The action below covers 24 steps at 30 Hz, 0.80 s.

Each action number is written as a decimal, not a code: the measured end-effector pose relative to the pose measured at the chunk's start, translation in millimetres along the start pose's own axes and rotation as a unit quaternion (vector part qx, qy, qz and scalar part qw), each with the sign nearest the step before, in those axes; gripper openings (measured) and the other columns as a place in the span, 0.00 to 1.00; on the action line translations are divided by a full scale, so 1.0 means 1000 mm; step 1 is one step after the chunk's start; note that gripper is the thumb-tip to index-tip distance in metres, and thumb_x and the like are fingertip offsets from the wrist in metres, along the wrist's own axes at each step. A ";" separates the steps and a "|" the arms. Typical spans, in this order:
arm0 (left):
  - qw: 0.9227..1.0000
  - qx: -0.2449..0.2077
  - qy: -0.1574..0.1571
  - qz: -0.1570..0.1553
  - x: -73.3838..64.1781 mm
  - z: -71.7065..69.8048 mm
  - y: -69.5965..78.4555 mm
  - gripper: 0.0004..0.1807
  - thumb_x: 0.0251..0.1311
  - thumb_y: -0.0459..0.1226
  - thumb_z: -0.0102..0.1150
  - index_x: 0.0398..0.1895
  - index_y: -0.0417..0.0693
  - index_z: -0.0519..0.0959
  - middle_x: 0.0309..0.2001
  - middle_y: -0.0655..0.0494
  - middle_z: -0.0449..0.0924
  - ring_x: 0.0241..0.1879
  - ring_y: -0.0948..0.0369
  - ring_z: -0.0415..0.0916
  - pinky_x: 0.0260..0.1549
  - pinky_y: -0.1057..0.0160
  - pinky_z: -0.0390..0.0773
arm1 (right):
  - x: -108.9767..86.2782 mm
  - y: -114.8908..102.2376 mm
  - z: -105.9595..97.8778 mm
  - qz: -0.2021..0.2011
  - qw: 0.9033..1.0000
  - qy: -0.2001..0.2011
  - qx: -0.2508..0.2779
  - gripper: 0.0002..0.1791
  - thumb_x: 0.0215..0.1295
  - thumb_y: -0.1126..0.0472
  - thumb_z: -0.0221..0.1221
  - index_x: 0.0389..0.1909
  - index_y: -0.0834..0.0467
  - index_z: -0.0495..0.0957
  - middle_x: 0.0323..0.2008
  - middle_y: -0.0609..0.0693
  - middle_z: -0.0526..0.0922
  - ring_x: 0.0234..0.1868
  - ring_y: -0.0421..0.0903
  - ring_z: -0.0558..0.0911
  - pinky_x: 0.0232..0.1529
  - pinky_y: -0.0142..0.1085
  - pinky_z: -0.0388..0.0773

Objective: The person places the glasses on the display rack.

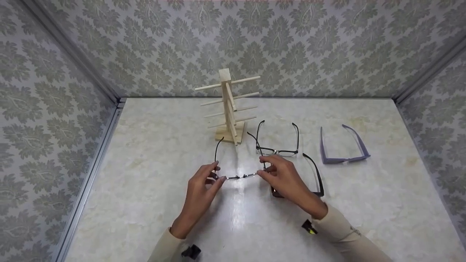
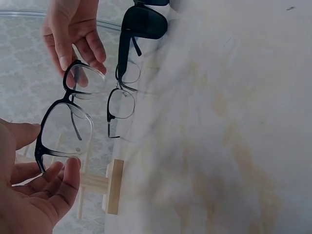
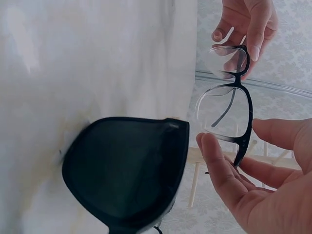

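Observation:
A pair of eyeglasses (image 1: pixel 236 177) with a frame fading from black to clear is held up in front of me, its temples unfolded and pointing away. My left hand (image 1: pixel 200 186) pinches its left outer corner between thumb and fingers. At the opposite corner, my right hand (image 1: pixel 285 178) pinches the frame near the hinge. Both wrist views show the clear lenses from the side, with the black brow edge (image 3: pixel 250 105) between the hands. Dark sunglasses (image 1: pixel 320 182) lie beneath my right hand and wrist, which partly hide them.
Beyond the hands stands a wooden rack (image 1: pixel 226 105) with several pegs and no glasses on it. Thin black-rimmed glasses (image 1: pixel 297 140) lie right of its base, temples unfolded. Farther right are purple glasses (image 1: pixel 333 160). Patterned walls enclose the marbled table (image 1: pixel 145 153).

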<state>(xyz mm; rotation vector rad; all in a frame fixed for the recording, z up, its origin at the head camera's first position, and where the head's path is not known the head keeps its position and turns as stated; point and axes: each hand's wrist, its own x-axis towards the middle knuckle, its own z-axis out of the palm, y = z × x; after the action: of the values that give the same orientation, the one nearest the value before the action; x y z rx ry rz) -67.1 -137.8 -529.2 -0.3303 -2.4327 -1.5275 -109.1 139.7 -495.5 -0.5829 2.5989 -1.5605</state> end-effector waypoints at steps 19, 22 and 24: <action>0.999 -0.013 0.029 0.012 0.020 0.003 0.006 0.26 0.70 0.30 0.74 0.69 0.34 0.82 0.54 0.48 0.86 0.45 0.55 0.88 0.44 0.58 0.91 | 0.016 -0.003 -0.017 0.036 0.999 0.019 0.018 0.23 0.72 0.63 0.74 0.65 0.64 0.85 0.58 0.58 0.89 0.48 0.51 0.90 0.45 0.40 0.88; 0.999 -0.019 0.031 0.007 0.024 0.004 0.007 0.25 0.71 0.31 0.74 0.69 0.35 0.82 0.54 0.48 0.86 0.45 0.55 0.88 0.45 0.57 0.91 | 0.020 -0.005 -0.021 0.046 0.999 0.019 0.020 0.23 0.72 0.63 0.74 0.65 0.62 0.86 0.57 0.56 0.89 0.48 0.50 0.90 0.43 0.36 0.87; 0.999 -0.020 0.033 0.006 0.027 0.004 0.008 0.25 0.71 0.31 0.74 0.69 0.35 0.82 0.54 0.48 0.86 0.45 0.55 0.88 0.45 0.56 0.91 | 0.022 -0.007 -0.023 0.051 0.998 0.018 0.019 0.23 0.72 0.62 0.74 0.66 0.60 0.86 0.58 0.55 0.89 0.48 0.50 0.90 0.43 0.36 0.86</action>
<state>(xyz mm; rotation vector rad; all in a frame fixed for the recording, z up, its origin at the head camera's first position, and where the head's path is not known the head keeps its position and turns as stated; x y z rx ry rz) -90.3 -129.2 -515.4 -0.2966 -2.3493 -1.5576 -133.3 148.2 -475.5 -0.4146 2.5747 -1.5984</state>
